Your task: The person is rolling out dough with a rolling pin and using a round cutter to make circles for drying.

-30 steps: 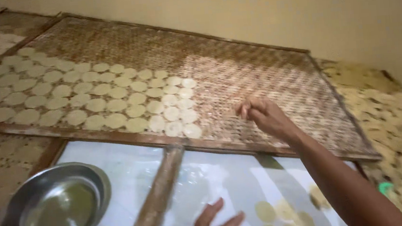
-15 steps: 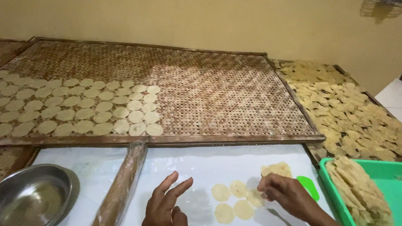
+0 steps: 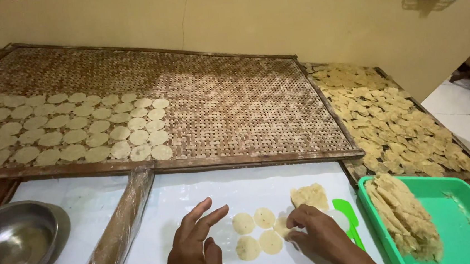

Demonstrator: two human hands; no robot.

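Observation:
My left hand (image 3: 195, 247) rests on the white sheet (image 3: 223, 194) with fingers spread, holding nothing. My right hand (image 3: 315, 229) pinches the edge of a thin round dough disc (image 3: 281, 227) lying on the sheet. Three more pale discs (image 3: 257, 231) lie between my hands. A ragged scrap of rolled dough (image 3: 310, 196) sits just beyond my right hand. A large woven bamboo tray (image 3: 233, 104) ahead carries rows of round discs (image 3: 67, 128) on its left part.
A plastic-wrapped rolling pin (image 3: 117, 230) lies diagonally on the sheet. A steel bowl (image 3: 9, 247) sits at the left. A green tub (image 3: 454, 215) with stacked dough scraps is at the right, a green scraper (image 3: 346, 210) beside it. Another tray (image 3: 396, 119) holds yellowish crackers.
The view has swung right and down from the woven tray to the white sheet. My right hand came back from the tray to the discs; my left hand settled flat.

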